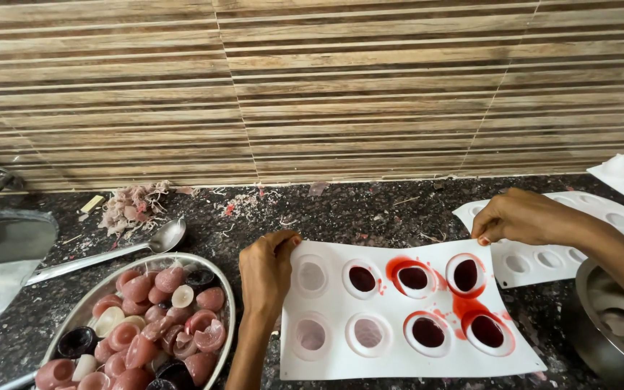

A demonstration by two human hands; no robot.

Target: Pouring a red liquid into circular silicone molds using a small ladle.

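The fingers of the left hand (265, 271) pinch the left edge of a white mold (399, 310). The fingers of the right hand (521, 217) pinch its far right corner. The mold lies flat on the dark tabletop (355, 209), right in front of the person. Five of its cups hold dark red liquid, and some red has spilled around them. Three cups on the left side look empty, so filling seems a bit over half done. Left of the mold sits a metal plate (225, 289) piled with pink, white and dark shaped pieces. A spoon (110, 253) lies behind the plate. Another white mold (550, 253) lies right of the first one.
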